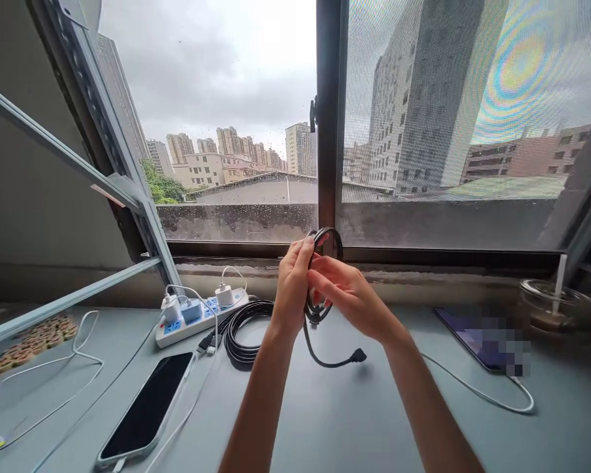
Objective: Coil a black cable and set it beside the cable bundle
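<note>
A black cable [339, 240] is bunched into loops between my two hands, raised above the grey table. My left hand [293, 282] is closed round the left side of the loops, thumb on top. At the right side, my right hand [352, 297] has its fingers bent against the same loops, partly hiding them. One loose end curves down below the hands and finishes in a black angled plug [358, 356]. Under the loops another small connector [314, 324] shows. A second, thicker coil of black cable [234, 338] lies on the table left of my left wrist.
A white power strip [201, 320] with several plugged-in adapters stands at the back left. In front of it lies a phone [148, 407] on a white cable. To the right are a dark tablet-like device [473, 338] and a lidded cup [554, 305] with a straw. A metal frame [128, 164] rises at left.
</note>
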A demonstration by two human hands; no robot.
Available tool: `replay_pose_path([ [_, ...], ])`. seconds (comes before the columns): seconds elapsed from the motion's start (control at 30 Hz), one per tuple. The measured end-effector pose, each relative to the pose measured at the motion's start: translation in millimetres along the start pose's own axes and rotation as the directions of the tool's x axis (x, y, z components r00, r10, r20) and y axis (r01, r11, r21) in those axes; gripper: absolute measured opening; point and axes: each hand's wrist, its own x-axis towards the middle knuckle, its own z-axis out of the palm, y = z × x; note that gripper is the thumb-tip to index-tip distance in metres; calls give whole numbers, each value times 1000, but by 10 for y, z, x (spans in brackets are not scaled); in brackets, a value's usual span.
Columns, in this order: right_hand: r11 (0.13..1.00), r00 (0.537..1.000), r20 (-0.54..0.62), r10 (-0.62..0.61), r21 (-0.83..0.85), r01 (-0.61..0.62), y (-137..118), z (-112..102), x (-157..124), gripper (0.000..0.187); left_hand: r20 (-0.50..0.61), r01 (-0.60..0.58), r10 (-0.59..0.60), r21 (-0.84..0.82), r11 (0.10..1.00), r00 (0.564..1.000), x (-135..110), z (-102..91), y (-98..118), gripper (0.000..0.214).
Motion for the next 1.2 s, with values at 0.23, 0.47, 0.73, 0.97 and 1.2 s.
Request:
replay_pose_path([
  [0.23, 989, 994, -104, -18, -150, 3, -70, 24, -42, 30, 7, -66, 67, -73, 995, 998, -28, -25, 81, 34],
  [0.47, 966, 973, -225, -48, -260, -12, -109, -64, -81, 24, -8, -217, 218, 67, 974, 976, 2, -101, 121, 31],
  [0.73, 990, 820, -558, -127, -26, 136, -128, -485, -169, 26, -53, -202, 201, -6, 979, 978, 10, -354, 302, 39],
  [0.97, 982, 880, -444, -170, -154, 112, -121, -505, -198, 32, 59, -148, 149, -23, 989, 987, -46, -227, 263, 40],
  [1.2, 898, 854, -469, -224, -441, -6, -52, -322, -101, 23, 152, -132, 130, 7, 991, 980, -89, -16, 133, 32],
])
